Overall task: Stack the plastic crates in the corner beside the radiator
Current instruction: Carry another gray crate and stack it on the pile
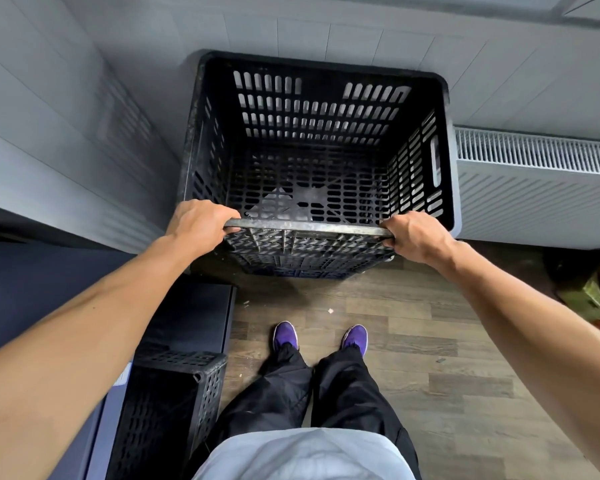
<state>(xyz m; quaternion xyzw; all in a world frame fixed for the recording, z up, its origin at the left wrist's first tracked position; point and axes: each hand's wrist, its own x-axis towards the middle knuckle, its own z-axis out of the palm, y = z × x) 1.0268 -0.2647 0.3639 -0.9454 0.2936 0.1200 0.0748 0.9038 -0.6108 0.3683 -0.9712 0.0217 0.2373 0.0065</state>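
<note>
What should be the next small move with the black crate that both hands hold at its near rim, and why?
Probably release the rim and step back toward the other black crate at lower left. The left hand and right hand grip the near rim of the top black crate, which seems already seated on a crate below, in the corner beside the white radiator.

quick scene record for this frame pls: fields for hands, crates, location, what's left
left hand: gripping near rim of top crate, left end
right hand: gripping same rim, right end
top crate: black slotted plastic, empty, upright, sitting on another crate
lower crate: only its near edge shows beneath
location: wall corner, radiator immediately right of the stack
spare crate: black, on the floor at the person's left, not stacked
floor: wood-look planks, small debris
</note>
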